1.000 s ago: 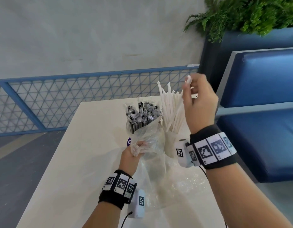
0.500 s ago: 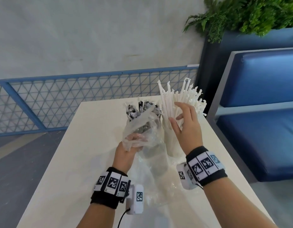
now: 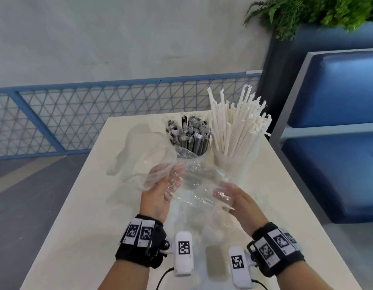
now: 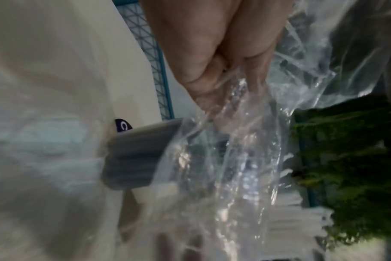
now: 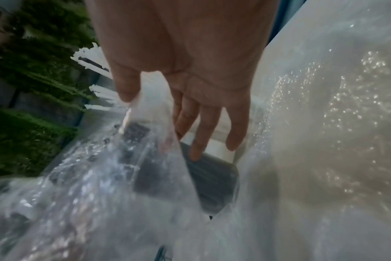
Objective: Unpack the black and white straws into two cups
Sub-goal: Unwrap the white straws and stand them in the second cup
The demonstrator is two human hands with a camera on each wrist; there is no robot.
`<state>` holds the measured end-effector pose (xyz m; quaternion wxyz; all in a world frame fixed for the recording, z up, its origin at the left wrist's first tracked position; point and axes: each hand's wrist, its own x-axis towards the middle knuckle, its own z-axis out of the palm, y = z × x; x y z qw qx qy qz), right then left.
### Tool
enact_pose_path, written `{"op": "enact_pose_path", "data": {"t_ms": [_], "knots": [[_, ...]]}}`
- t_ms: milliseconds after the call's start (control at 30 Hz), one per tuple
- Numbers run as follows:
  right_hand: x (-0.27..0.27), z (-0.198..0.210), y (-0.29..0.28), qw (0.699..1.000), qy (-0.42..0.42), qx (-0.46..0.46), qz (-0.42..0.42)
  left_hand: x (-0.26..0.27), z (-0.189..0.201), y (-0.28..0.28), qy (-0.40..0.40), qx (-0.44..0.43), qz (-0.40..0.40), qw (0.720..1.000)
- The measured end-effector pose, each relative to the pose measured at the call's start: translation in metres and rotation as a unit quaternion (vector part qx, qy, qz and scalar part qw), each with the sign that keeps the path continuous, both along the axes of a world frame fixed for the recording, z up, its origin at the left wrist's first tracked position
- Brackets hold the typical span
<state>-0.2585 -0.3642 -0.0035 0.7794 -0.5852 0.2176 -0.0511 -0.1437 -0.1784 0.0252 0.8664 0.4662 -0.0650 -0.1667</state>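
Observation:
Black straws (image 3: 188, 137) stand upright in a clear cup at the back of the white table (image 3: 87, 216). White straws (image 3: 236, 126) fan out of a white cup (image 3: 231, 166) just right of them. In front of both cups, a crumpled clear plastic bag (image 3: 194, 191) hangs between my hands. My left hand (image 3: 162, 185) grips a fold of the bag (image 4: 223, 141), fingers curled in the left wrist view. At the bag's right side my right hand (image 3: 229, 195) touches the film with straight fingers (image 5: 199, 141). The black straws (image 5: 212, 180) show past those fingers.
A blue mesh railing (image 3: 55, 114) runs behind the table. A blue padded bench (image 3: 338, 143) stands close on the right, under a green plant (image 3: 307, 13). A small purple sticker (image 4: 122, 126) sits on the table by the black straws' cup.
My right hand came down from the white straws to the bag. My left hand drew the bag off the black straws and back toward me.

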Motion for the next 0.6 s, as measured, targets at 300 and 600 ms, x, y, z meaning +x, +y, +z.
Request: {"op": "enact_pose_path", "data": {"t_ms": [300, 600], "knots": [[-0.011, 0.011, -0.020, 0.992, 0.022, -0.092, -0.079, -0.020, -0.015, 0.007, -0.382, 0.479, 0.321, 0.722], [-0.025, 0.007, -0.032, 0.986, 0.049, -0.125, -0.095, -0.014, -0.027, 0.001, -0.226, 0.495, 0.137, 0.828]]}}
